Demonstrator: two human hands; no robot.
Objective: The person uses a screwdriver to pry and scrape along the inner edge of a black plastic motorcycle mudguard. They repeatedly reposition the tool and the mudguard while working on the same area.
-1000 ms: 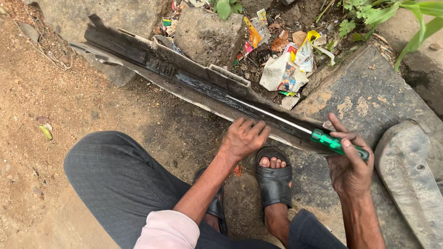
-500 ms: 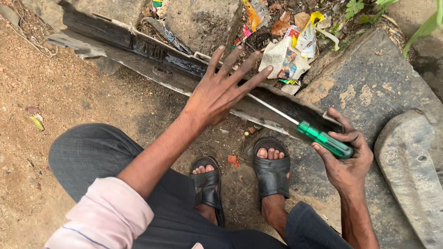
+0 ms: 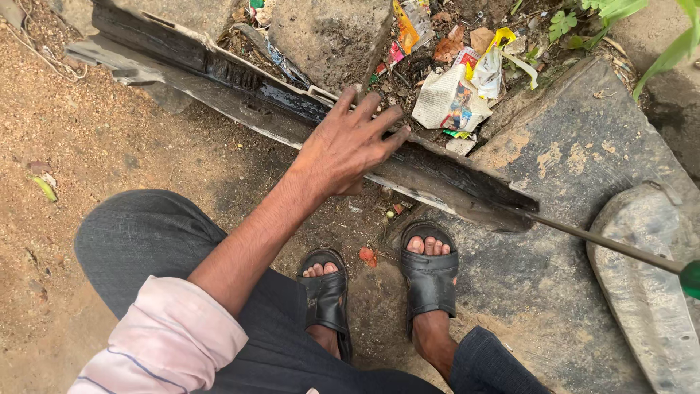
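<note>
**Hand pressed on a blackened trim strip**

Left hand (image 3: 348, 146), fingers spread, lies flat on the long black strip (image 3: 248, 95) across the dirt ground (image 3: 109, 146). A screwdriver (image 3: 620, 248) meets the strip's right end; the right hand is out of frame.

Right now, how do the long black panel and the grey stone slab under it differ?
The black panel is long, narrow and glossy-dark; the stone slab is broad, flat and dull grey with tan patches. The left hand presses the panel; nothing touches the slab there. Both lie on the ground, dirty.
</note>
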